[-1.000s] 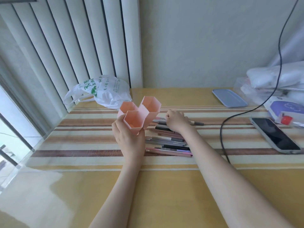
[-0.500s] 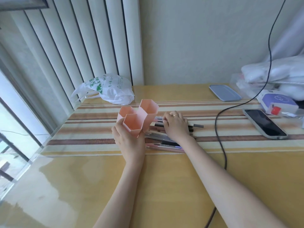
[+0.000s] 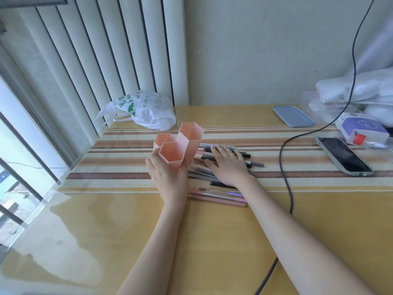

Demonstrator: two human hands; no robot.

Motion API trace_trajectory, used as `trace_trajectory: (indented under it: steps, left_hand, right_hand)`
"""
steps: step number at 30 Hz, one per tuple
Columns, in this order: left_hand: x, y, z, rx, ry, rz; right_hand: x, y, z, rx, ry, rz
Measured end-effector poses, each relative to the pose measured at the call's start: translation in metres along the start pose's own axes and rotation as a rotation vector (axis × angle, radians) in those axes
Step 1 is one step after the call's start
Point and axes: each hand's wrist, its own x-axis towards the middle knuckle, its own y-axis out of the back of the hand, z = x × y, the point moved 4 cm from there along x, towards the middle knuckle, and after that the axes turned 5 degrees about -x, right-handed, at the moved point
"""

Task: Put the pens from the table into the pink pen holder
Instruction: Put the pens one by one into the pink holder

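A pink pen holder [image 3: 180, 145] made of three hexagonal tubes stands on the striped runner. My left hand [image 3: 167, 175] grips its front tube from the near side. All three tubes look empty. To its right lies a row of several pens [image 3: 217, 195], grey, black, pink and purple, pointing left to right. My right hand [image 3: 228, 166] lies flat on the middle of that row, fingers straight and spread, covering part of the pens. A ring shows on one finger.
A white plastic bag [image 3: 144, 109] lies behind the holder near the blinds. A black cable [image 3: 285, 167] runs down the table right of the pens. A phone [image 3: 343, 156], a grey-blue lid [image 3: 293, 116] and boxes and bags [image 3: 361, 126] crowd the right side.
My right hand went from a curled fist over the far pens to lying flat and spread on the row. My left hand stayed on the holder. The camera view shifted slightly.
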Motion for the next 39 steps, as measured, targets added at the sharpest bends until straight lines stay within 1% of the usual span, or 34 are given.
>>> trace_trajectory:
  steps: [4,6,8,10,11,12,15,18,19,23,26,30,32,33,34,35,36,37,38,39]
  left_hand:
    - [-0.002,0.005,0.0,-0.014,0.025,0.014]
    - [-0.004,0.009,0.001,-0.026,0.024,0.029]
    - [-0.006,0.012,0.001,-0.033,0.013,0.034]
    - [-0.007,0.015,0.002,-0.028,0.004,0.035]
    - [-0.008,0.016,0.002,-0.027,0.007,0.037]
    - [-0.009,0.017,0.002,-0.029,0.012,0.04]
    - [-0.011,0.022,0.004,-0.035,0.01,0.054]
    - [-0.015,0.027,0.006,-0.036,0.012,0.071]
    - [-0.017,0.029,0.008,-0.038,0.007,0.074]
    - [-0.026,0.037,0.013,-0.029,-0.007,0.087]
    - [-0.032,0.041,0.014,-0.015,-0.001,0.094]
    - [-0.035,0.045,0.015,-0.017,0.0,0.098]
    - [-0.035,0.047,0.014,-0.028,0.016,0.11]
    - [-0.035,0.048,0.014,-0.033,0.029,0.117]
    - [-0.035,0.049,0.013,-0.035,0.038,0.125]
    - [-0.036,0.051,0.013,-0.036,0.04,0.133]
    - [-0.036,0.053,0.012,-0.034,0.033,0.142]
    - [-0.037,0.055,0.012,-0.03,0.024,0.149]
    - [-0.037,0.057,0.012,-0.026,0.017,0.155]
    - [-0.038,0.059,0.011,-0.023,0.014,0.161]
  right_hand:
    - [-0.001,0.001,0.0,0.015,-0.008,0.016]
    - [-0.002,0.005,0.0,0.083,-0.004,0.054]
    - [-0.007,0.014,-0.001,0.184,0.021,0.165]
    - [-0.019,0.029,-0.004,0.292,0.058,0.342]
    - [-0.028,0.036,-0.007,0.335,0.079,0.403]
    - [-0.038,0.042,-0.011,0.37,0.098,0.421]
    - [-0.072,0.044,-0.026,0.38,0.133,0.385]
    - [-0.098,0.033,-0.043,0.278,0.123,0.478]
    - [-0.102,0.027,-0.047,0.255,0.109,0.473]
    - [-0.104,0.011,-0.057,0.119,0.074,0.36]
    - [-0.104,0.013,-0.057,0.14,0.059,0.378]
    - [-0.106,0.019,-0.059,0.125,0.087,0.411]
    - [-0.112,0.024,-0.057,0.17,0.082,0.465]
    - [-0.114,0.027,-0.057,0.204,0.096,0.465]
    - [-0.117,0.028,-0.056,0.258,0.128,0.423]
    - [-0.119,0.029,-0.056,0.323,0.174,0.33]
    - [-0.122,0.03,-0.057,0.373,0.218,0.195]
    - [-0.125,0.029,-0.059,0.373,0.257,0.062]
    - [-0.128,0.028,-0.06,0.321,0.292,-0.026]
    - [-0.131,0.027,-0.061,0.257,0.316,-0.073]
